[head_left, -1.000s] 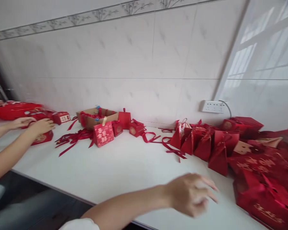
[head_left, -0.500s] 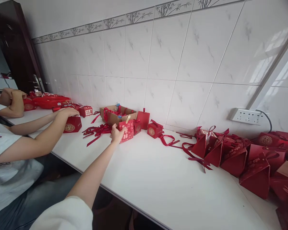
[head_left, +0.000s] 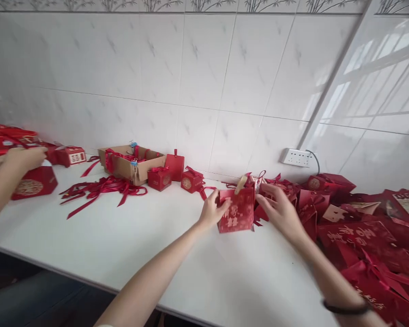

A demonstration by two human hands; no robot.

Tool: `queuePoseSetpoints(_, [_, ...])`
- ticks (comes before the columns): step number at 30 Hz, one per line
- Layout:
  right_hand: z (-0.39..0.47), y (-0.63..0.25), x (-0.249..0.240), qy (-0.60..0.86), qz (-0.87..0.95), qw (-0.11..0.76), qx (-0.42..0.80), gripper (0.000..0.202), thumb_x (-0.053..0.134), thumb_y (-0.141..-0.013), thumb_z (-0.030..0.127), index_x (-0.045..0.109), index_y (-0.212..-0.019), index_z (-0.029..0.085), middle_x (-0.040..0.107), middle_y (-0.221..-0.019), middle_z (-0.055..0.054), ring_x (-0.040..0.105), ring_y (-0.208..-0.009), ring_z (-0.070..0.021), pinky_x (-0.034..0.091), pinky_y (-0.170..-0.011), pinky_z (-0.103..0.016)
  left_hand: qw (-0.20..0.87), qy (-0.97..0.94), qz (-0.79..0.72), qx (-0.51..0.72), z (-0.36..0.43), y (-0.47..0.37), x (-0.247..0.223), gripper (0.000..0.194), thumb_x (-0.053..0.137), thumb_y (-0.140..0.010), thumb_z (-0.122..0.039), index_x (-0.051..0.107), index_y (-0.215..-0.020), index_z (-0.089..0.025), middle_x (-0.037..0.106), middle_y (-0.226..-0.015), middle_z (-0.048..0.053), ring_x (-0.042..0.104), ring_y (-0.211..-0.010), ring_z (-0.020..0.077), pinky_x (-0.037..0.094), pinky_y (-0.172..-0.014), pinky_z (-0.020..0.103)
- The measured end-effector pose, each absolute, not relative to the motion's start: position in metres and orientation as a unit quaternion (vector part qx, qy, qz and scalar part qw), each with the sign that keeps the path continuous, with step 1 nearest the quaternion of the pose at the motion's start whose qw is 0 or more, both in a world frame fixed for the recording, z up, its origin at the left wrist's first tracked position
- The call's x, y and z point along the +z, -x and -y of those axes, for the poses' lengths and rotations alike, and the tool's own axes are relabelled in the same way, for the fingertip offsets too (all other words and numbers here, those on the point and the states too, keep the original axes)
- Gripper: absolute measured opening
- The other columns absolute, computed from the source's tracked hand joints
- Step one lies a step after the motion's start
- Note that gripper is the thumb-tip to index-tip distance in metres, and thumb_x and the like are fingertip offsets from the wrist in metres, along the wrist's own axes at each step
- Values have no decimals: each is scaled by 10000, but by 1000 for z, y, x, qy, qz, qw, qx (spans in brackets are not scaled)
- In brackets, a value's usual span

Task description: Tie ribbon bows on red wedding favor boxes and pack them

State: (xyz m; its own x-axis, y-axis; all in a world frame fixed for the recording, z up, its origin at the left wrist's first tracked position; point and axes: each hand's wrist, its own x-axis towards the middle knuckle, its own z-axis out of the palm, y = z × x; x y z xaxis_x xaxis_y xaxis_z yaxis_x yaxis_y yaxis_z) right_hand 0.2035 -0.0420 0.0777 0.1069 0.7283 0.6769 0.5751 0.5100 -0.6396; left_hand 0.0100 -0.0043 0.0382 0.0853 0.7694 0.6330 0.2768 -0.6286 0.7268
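A red gift box (head_left: pixel 241 214) with pale Chinese lettering and a gold ribbon loop on top is held just above the white table. My left hand (head_left: pixel 211 211) grips it by its left side, thumb across the front. Close to the box's right edge is my right hand (head_left: pixel 281 213), thumb and fingers apart; whether a fingertip touches the box I cannot tell. Behind it, partly hidden, lie red boxes and ribbons. Small red boxes (head_left: pixel 192 180) with ribbon bows stand farther back to the left.
A cardboard tray (head_left: pixel 122 169) of red ribbons stands near the tiled wall, with a ribbon heap (head_left: pixel 104 190) before it. At left, a co-worker's hands (head_left: pixel 25 161) are at another red box (head_left: pixel 37 184). Red gift bags (head_left: pixel 361 236) pile up at right, below a power strip (head_left: pixel 297 157).
My left hand has carried the red gift box rightward, away from the cardboard tray. My right hand has come into view beside it. The head view has turned right.
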Motion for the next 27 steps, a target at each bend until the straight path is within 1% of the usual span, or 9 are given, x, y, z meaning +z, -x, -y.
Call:
queuePoseSetpoints(2, [25, -185, 66, 487, 626, 596, 123, 382, 566, -837, 455, 563, -1077, 159, 619, -1143, -138, 617, -1021, -234, 503, -897, -449, 232, -715, -342, 564, 7, -19, 25, 85, 464, -855, -291, 522, -855, -228, 623, -761, -11, 617, -727, 160, 516, -707, 268])
queuePoseSetpoints(4, [14, -169, 54, 460, 619, 615, 163, 338, 532, -862, 433, 548, -1072, 170, 668, -939, -86, 650, -860, -201, 527, -827, -414, 248, -723, -323, 559, 4, -18, 15, 46, 522, -805, -261, 528, -809, -216, 618, -727, -9, 608, -691, 164, 521, -683, 281])
queuePoseSetpoints(6, [11, -161, 43, 434, 623, 628, 169, 294, 541, -866, 398, 544, -1071, 187, 664, -829, -40, 641, -753, -175, 534, -758, -371, 268, -726, -315, 549, 2, -13, 12, 46, 549, -770, -238, 527, -784, -200, 607, -683, -12, 593, -635, 152, 518, -630, 272])
queuePoseSetpoints(8, [16, -159, 36, 422, 616, 648, 152, 276, 583, -845, 360, 537, -1068, 204, 664, -803, -18, 640, -737, -166, 533, -717, -339, 306, -709, -318, 551, 3, -9, 17, 102, 562, -752, -233, 548, -841, -184, 619, -692, -5, 597, -625, 145, 517, -607, 260])
queuePoseSetpoints(11, [31, -159, 33, 416, 594, 675, 136, 192, 651, -801, 316, 545, -930, 221, 669, -742, 7, 661, -719, -161, 541, -672, -302, 366, -667, -323, 563, 11, -10, 30, 232, 622, -734, -282, 603, -933, -166, 677, -807, 35, 649, -741, 170, 534, -669, 269])
queuePoseSetpoints(15, [45, -153, 35, 408, 599, 678, 124, 156, 683, -783, 299, 563, -726, 218, 661, -679, 19, 651, -621, -137, 542, -594, -257, 373, -690, -315, 535, 23, -14, 44, 151, 653, -759, -317, 682, -802, -175, 702, -789, 25, 658, -776, 169, 530, -739, 267])
queuePoseSetpoints(18, [45, -152, 36, 403, 624, 662, 98, 103, 644, -825, 296, 601, -771, 220, 669, -710, 13, 645, -635, -136, 538, -586, -256, 365, -703, -304, 530, 28, -13, 46, 160, 609, -806, -298, 687, -734, -178, 679, -705, 8, 652, -768, 168, 525, -728, 264])
queuePoseSetpoints(22, [42, -159, 32, 362, 698, 618, 6, 55, 565, -880, 211, 617, -881, 230, 654, -816, -8, 626, -744, -150, 532, -671, -299, 376, -688, -307, 539, 29, -10, 47, 170, 599, -811, -266, 678, -689, -178, 656, -658, -1, 651, -790, 176, 522, -724, 268])
queuePoseSetpoints(27, [45, -166, 18, 317, 744, 583, -77, 288, 540, -869, 112, 524, -1119, 255, 582, -913, -37, 579, -833, -175, 521, -694, -334, 380, -681, -296, 551, 33, -13, 47, 159, 620, -803, -251, 672, -671, -179, 673, -678, -7, 628, -672, 128, 515, -636, 225])
